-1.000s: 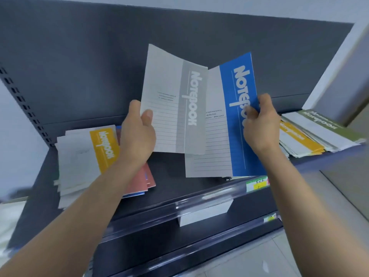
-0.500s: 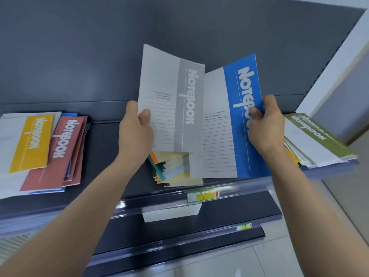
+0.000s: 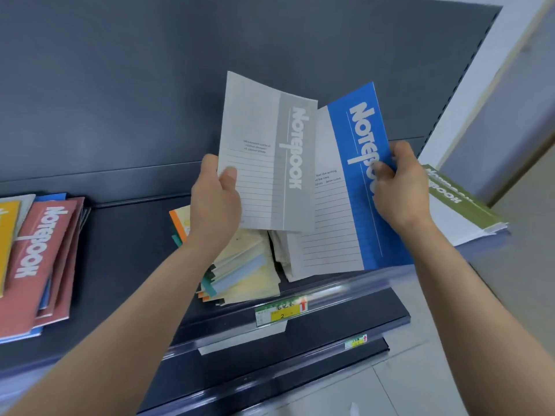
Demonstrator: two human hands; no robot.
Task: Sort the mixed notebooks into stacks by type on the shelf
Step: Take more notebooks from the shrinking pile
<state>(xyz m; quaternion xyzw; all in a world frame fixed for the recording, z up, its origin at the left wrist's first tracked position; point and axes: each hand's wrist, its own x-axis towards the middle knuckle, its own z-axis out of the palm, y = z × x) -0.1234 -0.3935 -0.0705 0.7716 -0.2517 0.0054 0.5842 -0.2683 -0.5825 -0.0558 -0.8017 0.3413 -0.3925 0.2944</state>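
While the left grip (image 3: 214, 205) pinches the grey notebook (image 3: 261, 130) and the right grip (image 3: 399, 190) pinches the blue notebook (image 3: 339, 235) beside it, separating seems underway, and each next needs placing with its own type.

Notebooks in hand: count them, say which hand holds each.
2. Grey notebook in the left hand, blue notebook in the right hand; others may hide behind the blue.

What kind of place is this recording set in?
Probably a shop's stationery aisle: metal shelf with a price tag in its front rail, and stacks of matching notebooks, like the red stack.
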